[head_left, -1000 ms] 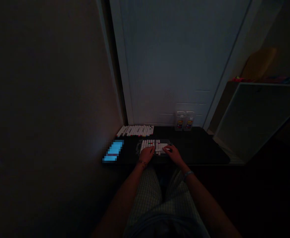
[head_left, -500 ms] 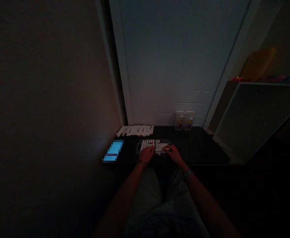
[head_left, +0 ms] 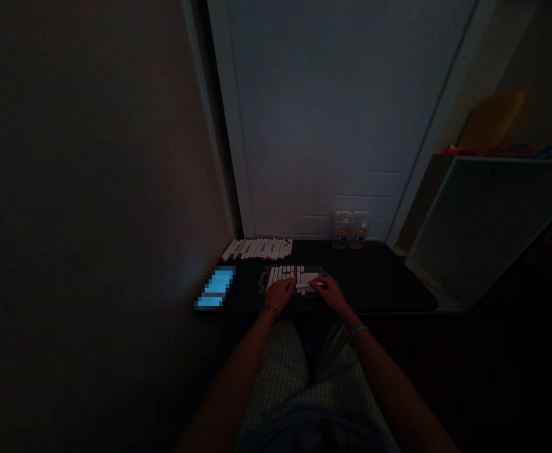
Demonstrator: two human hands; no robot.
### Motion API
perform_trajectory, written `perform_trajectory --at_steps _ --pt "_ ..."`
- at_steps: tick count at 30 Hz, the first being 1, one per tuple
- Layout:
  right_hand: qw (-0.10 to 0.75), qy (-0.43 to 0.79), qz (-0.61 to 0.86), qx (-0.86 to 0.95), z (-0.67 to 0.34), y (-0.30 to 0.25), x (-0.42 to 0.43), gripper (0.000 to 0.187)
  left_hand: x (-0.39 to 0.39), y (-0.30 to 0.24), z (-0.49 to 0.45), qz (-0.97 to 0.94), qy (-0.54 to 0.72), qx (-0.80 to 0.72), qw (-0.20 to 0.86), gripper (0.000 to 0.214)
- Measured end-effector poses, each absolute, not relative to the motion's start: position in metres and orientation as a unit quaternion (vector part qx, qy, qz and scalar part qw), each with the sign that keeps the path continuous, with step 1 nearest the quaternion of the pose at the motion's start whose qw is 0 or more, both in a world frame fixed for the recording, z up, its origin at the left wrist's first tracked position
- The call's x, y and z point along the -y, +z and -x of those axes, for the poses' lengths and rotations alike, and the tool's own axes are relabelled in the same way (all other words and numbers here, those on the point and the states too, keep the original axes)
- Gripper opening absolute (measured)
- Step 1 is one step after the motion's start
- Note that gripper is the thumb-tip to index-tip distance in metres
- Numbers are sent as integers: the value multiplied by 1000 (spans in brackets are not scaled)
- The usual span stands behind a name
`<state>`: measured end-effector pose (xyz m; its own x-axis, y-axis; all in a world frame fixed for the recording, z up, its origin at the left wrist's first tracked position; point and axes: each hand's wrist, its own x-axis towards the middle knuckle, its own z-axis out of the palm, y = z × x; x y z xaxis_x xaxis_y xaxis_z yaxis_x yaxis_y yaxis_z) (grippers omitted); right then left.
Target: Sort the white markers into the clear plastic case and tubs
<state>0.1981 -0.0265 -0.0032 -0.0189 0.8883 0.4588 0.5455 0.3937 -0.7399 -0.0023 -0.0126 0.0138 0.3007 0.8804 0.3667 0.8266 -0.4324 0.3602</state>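
Far left we've got the phone (head_left: 215, 288), lit up but too blocky to read, lying flat beside the wall (head_left: 139, 176), likely parked there to keep it out from under our arms. Behind it, the row (head_left: 258, 250) of loose pens lies side by side along the back of the table (head_left: 375, 277), we'd guess so each one's easy to spot. The case (head_left: 263, 277) is right in front of us, which makes sense: both hands reach it without a stretch. Most of the cased pens (head_left: 280, 274) sit in its left part. Our left hand (head_left: 280, 293) is over those, fingers curled; can't tell if it's gripping anything. Our right hand (head_left: 331, 293) is pinching a white pen (head_left: 304, 285) crosswise over the case, with the far end aimed at our left fingertips. Touching them? Too dark to say. The boxes (head_left: 341, 231) stand upright at the back, probably to save space.

Edges: the wall hems us in on the left, so little elbow room past the phone. The door (head_left: 304, 138) shuts off the back. The table's front edge is close under our wrists. Right is the roomy side: the table runs well past our right hand, with the cabinet (head_left: 493, 220) beyond.
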Motion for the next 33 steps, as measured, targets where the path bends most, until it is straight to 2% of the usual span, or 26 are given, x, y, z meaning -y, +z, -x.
perform_trajectory --at_steps 12,33 --pt "498 203 500 679 -198 -1 28 28 17 19 1 -810 271 -519 31 39" --pt "473 190 510 693 -198 -5 21 26 15 19 -2 -809 234 -539 26 29"
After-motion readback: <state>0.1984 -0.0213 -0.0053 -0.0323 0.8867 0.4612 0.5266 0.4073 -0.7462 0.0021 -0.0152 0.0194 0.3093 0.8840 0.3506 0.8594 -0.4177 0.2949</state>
